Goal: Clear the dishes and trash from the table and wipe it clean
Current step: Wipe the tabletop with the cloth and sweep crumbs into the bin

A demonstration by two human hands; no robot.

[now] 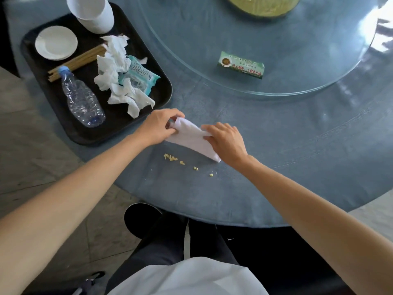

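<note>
A folded white cloth [191,136] lies on the blue round table [297,150]. My left hand [158,128] pinches its far left end. My right hand [226,142] grips its right side with curled fingers. Yellow food crumbs [171,157] are scattered on the table just in front of the cloth. A black tray [53,107] at the left edge carries a small white plate [56,43], a stack of white bowls [91,12], chopsticks [74,62], a crushed plastic bottle [81,99], crumpled tissues [119,75] and a teal wipes packet [139,74].
A glass turntable [265,50] covers the middle of the table and holds a green printed box [241,64] and a yellow-green dish [263,5] at the top edge. My dark trousers and a black shoe [140,218] show below the table edge, over a grey stone floor.
</note>
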